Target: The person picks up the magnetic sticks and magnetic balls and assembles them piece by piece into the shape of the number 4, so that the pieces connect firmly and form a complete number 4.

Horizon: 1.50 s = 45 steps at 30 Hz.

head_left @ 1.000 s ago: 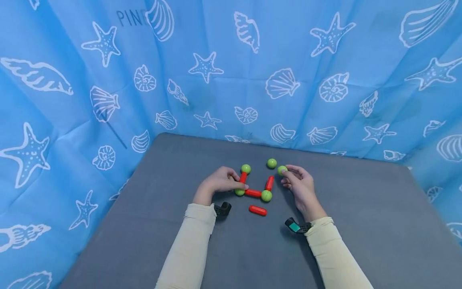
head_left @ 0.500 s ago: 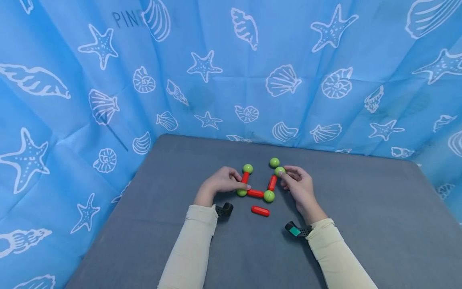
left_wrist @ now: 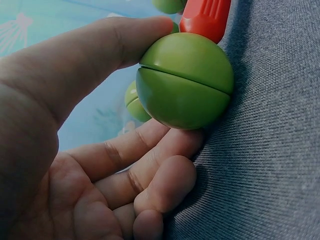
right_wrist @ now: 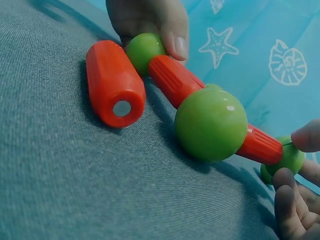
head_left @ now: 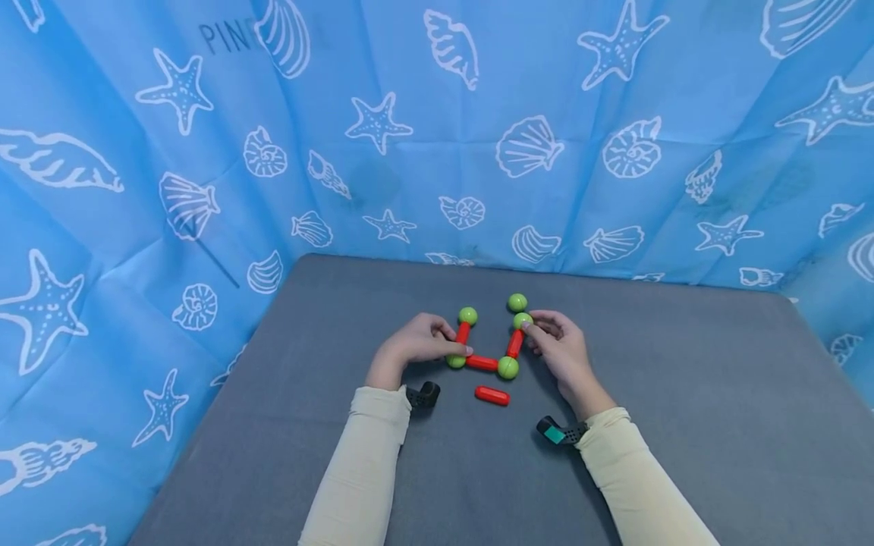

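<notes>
Red rods and green balls form a three-sided frame on the grey table. My left hand (head_left: 418, 339) grips its near-left ball (left_wrist: 185, 80), thumb on one side and fingers on the other. From there the left rod (head_left: 463, 332) runs back to a far-left ball (head_left: 467, 315). The front rod (head_left: 482, 363) reaches the near-right ball (head_left: 508, 368), where the right rod (head_left: 515, 343) angles away. My right hand (head_left: 563, 349) pinches a green ball (right_wrist: 290, 159) right at that rod's far end.
A loose red rod (head_left: 492, 395) with a silvery disc in its end lies in front of the frame. Behind the ball in my right hand sits another green ball (head_left: 517, 302). A blue curtain (head_left: 382, 189) with white shells hangs behind the grey table (head_left: 683, 394).
My right hand has moved left with its green ball, from beside the right rod onto that rod's far end. The left hand keeps its grip on the near-left ball.
</notes>
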Each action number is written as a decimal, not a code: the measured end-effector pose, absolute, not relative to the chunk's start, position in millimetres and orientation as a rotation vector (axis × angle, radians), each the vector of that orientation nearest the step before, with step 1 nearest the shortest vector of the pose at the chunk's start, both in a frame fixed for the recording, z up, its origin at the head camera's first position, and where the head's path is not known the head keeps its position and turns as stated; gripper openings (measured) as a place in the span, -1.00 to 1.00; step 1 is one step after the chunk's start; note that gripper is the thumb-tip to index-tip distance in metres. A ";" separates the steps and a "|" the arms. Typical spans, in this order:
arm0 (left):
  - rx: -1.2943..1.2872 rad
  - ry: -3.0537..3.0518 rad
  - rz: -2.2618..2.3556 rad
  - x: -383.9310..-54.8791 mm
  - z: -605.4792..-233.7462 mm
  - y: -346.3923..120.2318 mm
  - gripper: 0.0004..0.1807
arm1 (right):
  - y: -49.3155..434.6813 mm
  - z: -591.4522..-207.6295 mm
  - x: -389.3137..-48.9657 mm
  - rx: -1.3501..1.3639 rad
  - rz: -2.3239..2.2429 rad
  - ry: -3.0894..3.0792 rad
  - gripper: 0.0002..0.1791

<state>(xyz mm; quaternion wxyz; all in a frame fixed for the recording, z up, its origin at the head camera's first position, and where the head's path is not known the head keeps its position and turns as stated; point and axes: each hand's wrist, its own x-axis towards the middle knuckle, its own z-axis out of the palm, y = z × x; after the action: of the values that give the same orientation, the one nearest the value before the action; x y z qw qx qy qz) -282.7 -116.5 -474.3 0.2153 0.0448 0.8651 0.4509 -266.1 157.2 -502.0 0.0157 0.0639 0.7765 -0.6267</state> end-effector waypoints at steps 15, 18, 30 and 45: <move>0.121 2.409 1.240 -281.9 -474.4 -113.6 -0.52 | 163.0 -501.8 -265.9 0.090 -1.920 2.412 -0.55; 0.121 2.412 1.250 -281.2 -474.4 -113.6 -0.51 | 163.0 -501.4 -265.5 0.063 -1.906 2.428 -0.55; 0.095 2.419 1.237 -280.6 -475.8 -111.3 -0.54 | 164.4 -500.9 -262.8 -0.025 -1.846 2.439 -0.49; 0.108 2.418 1.252 -279.5 -474.8 -111.3 -0.55 | 163.0 -504.2 -264.1 -0.011 -1.828 2.479 -0.56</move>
<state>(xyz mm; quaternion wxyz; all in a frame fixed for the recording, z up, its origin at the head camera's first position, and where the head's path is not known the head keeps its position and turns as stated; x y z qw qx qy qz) -279.5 -111.3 -474.8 0.2068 0.0390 0.8681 0.4496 -264.1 163.0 -504.2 0.0306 -0.0037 0.8044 -0.5933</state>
